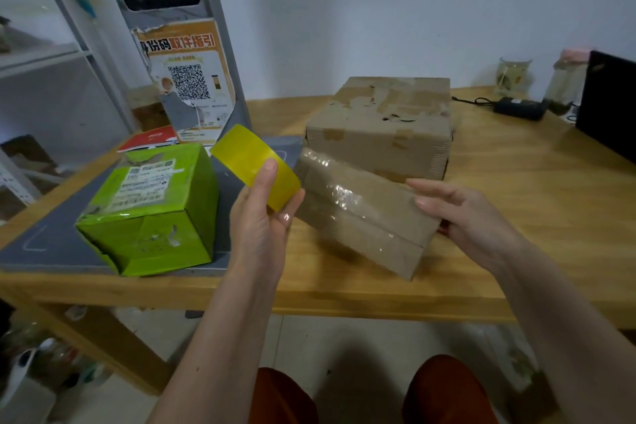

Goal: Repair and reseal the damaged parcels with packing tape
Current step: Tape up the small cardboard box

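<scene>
My left hand (261, 217) grips a yellow roll of packing tape (251, 162), thumb on its outer face, held above the table's middle. Just right of it lies a small brown cardboard parcel (358, 217), tilted, with shiny clear tape along its top seam. My right hand (461, 217) holds that parcel's right end, fingers laid over its top and the thumb underneath. Behind it stands a larger brown parcel (382, 124) with torn tape and holes in its top. A green parcel (151, 206) with a white label and ripped corners sits to the left on a grey mat (51, 248).
The wooden table (516, 210) carries a black power adapter (519, 108), two glass jars (512, 76) and a dark laptop (609, 110) at the back right. A grey post with a QR-code poster (189, 86) stands behind the mat. Metal shelving is at left.
</scene>
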Demonstrator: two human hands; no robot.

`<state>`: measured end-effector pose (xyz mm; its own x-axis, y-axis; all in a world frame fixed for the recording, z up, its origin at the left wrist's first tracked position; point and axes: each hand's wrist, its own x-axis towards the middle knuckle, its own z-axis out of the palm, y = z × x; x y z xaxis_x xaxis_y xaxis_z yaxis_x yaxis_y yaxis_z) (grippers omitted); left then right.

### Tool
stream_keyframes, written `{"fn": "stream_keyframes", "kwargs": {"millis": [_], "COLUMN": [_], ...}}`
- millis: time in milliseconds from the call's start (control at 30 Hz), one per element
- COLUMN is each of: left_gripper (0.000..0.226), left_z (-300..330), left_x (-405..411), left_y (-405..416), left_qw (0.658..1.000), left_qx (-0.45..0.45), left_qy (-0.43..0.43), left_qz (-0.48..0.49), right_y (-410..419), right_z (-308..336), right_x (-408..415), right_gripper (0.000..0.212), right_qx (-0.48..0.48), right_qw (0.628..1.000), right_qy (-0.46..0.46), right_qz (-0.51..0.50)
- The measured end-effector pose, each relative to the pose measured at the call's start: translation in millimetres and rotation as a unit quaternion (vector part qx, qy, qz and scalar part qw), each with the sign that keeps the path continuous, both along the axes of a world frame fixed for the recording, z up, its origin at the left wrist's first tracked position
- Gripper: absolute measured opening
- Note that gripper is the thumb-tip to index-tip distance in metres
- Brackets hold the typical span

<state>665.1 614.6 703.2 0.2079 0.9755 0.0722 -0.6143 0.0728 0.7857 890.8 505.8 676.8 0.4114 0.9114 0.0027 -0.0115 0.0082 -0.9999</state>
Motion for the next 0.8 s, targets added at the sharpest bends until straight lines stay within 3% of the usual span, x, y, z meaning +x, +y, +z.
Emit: {"fn": "stream_keyframes", "kwargs": {"millis": [100, 200, 300, 400, 567, 633, 800], "left_gripper": [0.022, 0.007, 0.003, 0.005, 0.008, 0.008, 0.007], "left_z": [3.3, 7.4, 11.3, 11.8, 5.4, 2.8, -0.5], "left_x": [-2.5, -6.9, -12.9, -17.6, -19.4, -19.2, -20.2], "left_y": [1.7, 4.7, 9.9, 14.8, 13.5, 11.7, 8.2], "left_qw": [1.000, 0.999, 0.998, 0.998, 0.998, 0.998, 0.999], "left_qx": [0.007, 0.010, 0.012, 0.006, -0.002, -0.004, -0.007], "left_qy": [0.004, -0.002, -0.005, -0.004, 0.003, 0.009, 0.023], "left_qz": [0.014, 0.038, 0.058, 0.067, 0.069, 0.064, 0.049], "right_y": [-5.5, -9.7, -9.9, -7.9, 3.0, 9.4, 26.8], "right_z": [13.4, 24.3, 26.8, 31.2, 31.6, 29.3, 26.1], "right_x": [3.8, 10.9, 19.6, 19.1, -14.5, -30.2, -43.1], "right_gripper": [0.054, 0.060, 0.068, 0.073, 0.075, 0.070, 0.061], "right_qx": [0.007, -0.027, -0.092, -0.139, -0.180, -0.184, -0.156], "right_qw": [0.993, 0.959, 0.918, 0.867, 0.753, 0.725, 0.718], "right_qy": [-0.105, -0.269, -0.368, -0.463, -0.631, -0.663, -0.678], "right_qz": [0.045, 0.086, 0.115, 0.123, 0.043, 0.031, 0.023]}}
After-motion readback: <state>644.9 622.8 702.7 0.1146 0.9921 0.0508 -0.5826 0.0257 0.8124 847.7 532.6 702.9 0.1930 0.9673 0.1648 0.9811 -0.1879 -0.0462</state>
